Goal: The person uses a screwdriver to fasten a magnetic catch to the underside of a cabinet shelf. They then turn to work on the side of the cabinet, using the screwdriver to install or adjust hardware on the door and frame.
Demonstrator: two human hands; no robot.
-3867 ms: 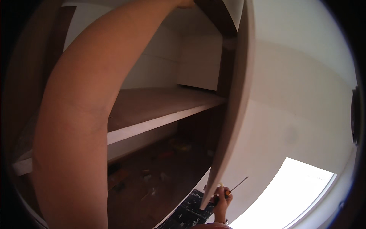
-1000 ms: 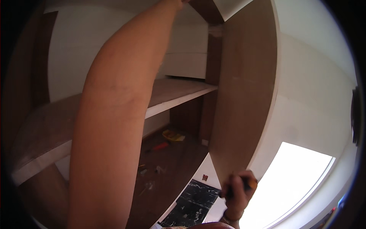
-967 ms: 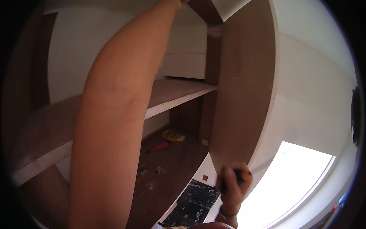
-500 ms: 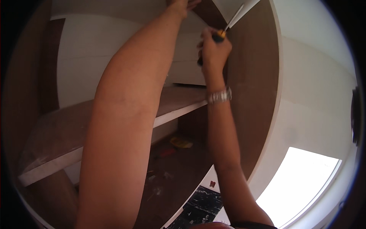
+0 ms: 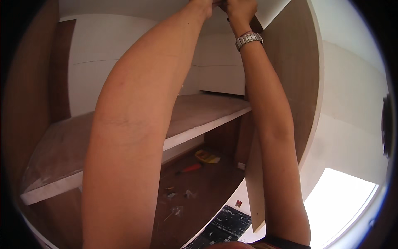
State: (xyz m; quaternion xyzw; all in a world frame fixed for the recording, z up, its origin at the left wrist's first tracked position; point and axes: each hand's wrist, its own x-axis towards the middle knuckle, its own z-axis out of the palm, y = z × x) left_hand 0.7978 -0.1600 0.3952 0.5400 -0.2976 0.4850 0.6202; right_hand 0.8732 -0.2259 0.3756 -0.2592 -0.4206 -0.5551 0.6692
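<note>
Both my arms reach up inside a wooden cabinet to the top edge of the view. My left hand (image 5: 202, 6) is mostly cut off there, so its fingers cannot be made out. Close beside it, my right hand (image 5: 241, 10), above a metal-band watch (image 5: 249, 40), is closed. A sliver of dark handle shows at its palm side, from the screwdriver seen earlier; the shaft and tip are hidden. Both hands are near the cabinet's ceiling, well above the middle shelf (image 5: 62, 143).
The right side panel (image 5: 292, 54) stands close to my right arm. On the lower board lie a yellow item (image 5: 207, 157), a red-handled object (image 5: 190, 168) and small scraps (image 5: 177, 211). Below right are a black marbled surface (image 5: 226, 224) and a bright opening (image 5: 331, 207).
My right hand has risen with the screwdriver and come in next to my left hand. The screwdriver's shaft no longer shows. The view has shifted slightly, revealing more of the lower board.
</note>
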